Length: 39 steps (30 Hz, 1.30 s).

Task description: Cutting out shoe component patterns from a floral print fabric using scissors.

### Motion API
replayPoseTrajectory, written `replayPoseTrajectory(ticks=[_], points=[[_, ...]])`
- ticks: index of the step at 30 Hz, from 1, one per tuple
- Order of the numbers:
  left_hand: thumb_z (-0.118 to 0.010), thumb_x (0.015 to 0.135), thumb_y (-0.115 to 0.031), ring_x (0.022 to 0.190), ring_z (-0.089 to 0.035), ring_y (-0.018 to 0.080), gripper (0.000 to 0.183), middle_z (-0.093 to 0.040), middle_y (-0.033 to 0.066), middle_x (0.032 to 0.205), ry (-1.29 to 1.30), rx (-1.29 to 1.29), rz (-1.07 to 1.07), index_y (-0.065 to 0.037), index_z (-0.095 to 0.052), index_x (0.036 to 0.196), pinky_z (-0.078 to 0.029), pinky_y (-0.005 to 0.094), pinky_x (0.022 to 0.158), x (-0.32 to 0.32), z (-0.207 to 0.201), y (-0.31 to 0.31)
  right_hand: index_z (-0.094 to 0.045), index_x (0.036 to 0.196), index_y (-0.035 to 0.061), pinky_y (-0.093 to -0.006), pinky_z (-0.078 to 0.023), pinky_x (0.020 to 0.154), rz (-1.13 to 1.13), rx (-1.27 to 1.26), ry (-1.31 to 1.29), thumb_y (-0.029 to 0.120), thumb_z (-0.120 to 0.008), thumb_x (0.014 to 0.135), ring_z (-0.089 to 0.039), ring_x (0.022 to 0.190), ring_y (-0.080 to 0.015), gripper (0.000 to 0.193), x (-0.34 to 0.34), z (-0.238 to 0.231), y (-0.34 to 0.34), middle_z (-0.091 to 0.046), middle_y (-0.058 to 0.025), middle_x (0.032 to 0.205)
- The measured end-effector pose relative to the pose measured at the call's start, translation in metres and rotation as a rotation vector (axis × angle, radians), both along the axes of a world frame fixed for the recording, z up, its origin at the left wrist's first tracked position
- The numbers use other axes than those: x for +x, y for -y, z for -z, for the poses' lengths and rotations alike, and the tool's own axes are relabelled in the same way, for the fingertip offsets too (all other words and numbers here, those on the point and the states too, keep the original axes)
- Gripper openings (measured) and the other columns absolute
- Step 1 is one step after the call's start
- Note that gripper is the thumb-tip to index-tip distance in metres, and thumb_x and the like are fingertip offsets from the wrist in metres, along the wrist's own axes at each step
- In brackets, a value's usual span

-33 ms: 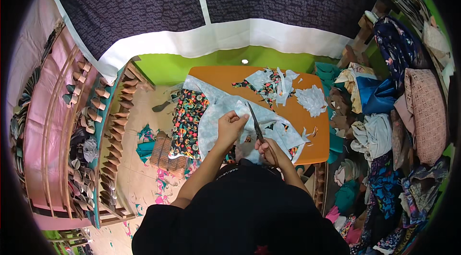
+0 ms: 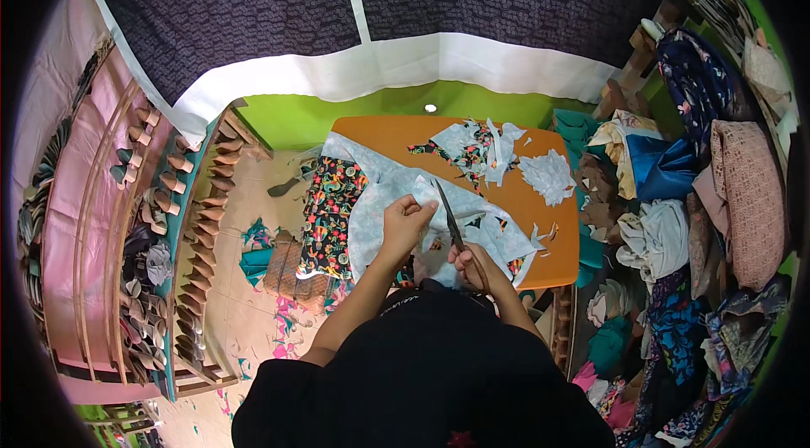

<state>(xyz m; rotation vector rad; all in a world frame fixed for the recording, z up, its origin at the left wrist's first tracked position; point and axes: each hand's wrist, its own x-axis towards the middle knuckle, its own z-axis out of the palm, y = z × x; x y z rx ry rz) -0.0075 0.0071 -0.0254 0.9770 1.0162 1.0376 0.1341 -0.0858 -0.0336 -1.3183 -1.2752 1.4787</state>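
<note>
- Left hand [image 2: 407, 224] pinches the pale blue, black-floral cloth [image 2: 384, 191] spread over the orange, round-cornered table [image 2: 380, 127].
- Right hand [image 2: 474, 262] grips long dark metal scissors [image 2: 450, 216].
- Farther across lie ragged pale fabric scraps [image 2: 547, 176].
- Heaped multicoloured fabrics [image 2: 656, 237] crowd the right side; brown pointed shoe-shaped pieces [image 2: 201, 255] line the left.

Workshop, cloth-cutting and apparently footwear.
Left: wooden racks [image 2: 128, 279] with rows of tan shoe-shaped pieces [image 2: 202, 237], lasts or part-made shoes, too small to tell. Centre: 1 orange table [image 2: 371, 129] as cutting surface; patterned cloth [image 2: 325, 220] spread over it, pale offcuts [image 2: 548, 178] lying loose, 1 pair of scissors [image 2: 450, 213] in use height above the cloth. Right: heaped fabrics [image 2: 654, 241], many colours, stacked beside the table. Floor [image 2: 245, 220] tiled, littered with pink and teal scraps [image 2: 285, 321].
</note>
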Motion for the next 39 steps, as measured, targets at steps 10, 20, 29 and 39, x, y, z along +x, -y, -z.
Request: replayPoseTrajectory(ticks=[10,20,29,39], points=[[-0.062,0.075,-0.009,0.049,-0.038,0.0004,0.015,-0.048,-0.0044,0.056,0.006,0.022,-0.002,-0.003,-0.051,0.066,-0.027,0.0161,0.043,0.001,-0.005,0.000,-0.041,0.064,0.0069,-0.0214,-0.031,0.043,0.016,0.049,0.077,0.075,-0.039,0.064,-0.037,0.048,-0.0080,0.068,0.003,0.023,-0.004,-0.037,0.0020,0.054],[-0.063,0.074,-0.009,0.051,-0.041,0.0007,0.016,-0.050,-0.0027,0.060,-0.042,0.106,0.029,-0.002,-0.050,0.066,-0.030,0.0158,0.044,-0.004,-0.002,-0.001,-0.044,0.071,0.0024,-0.0227,-0.032,0.044,-0.036,0.090,0.180,0.076,-0.031,0.065,-0.038,0.050,-0.0088,0.075,0.005,0.001,-0.001,-0.037,0.0011,0.055],[-0.063,0.074,-0.009,0.056,-0.044,0.0011,0.014,-0.054,0.0001,0.067,-0.021,0.141,0.107,0.000,-0.054,0.077,-0.035,0.0155,0.047,-0.007,0.001,-0.002,-0.044,0.071,0.0028,-0.0235,-0.032,0.044,-0.024,0.079,0.179,0.080,-0.028,0.061,-0.038,0.049,-0.0095,0.079,0.002,-0.009,-0.002,-0.037,0.0006,0.054],[-0.062,0.075,-0.009,0.057,-0.045,0.0018,0.016,-0.054,-0.0009,0.068,-0.005,0.113,0.128,0.001,-0.055,0.085,-0.034,0.0155,0.048,-0.009,0.005,-0.007,-0.040,0.062,0.0044,-0.0250,-0.033,0.047,0.000,0.166,0.227,0.073,-0.030,0.070,-0.039,0.050,-0.0118,0.069,0.004,0.011,-0.006,-0.038,-0.0006,0.053]])
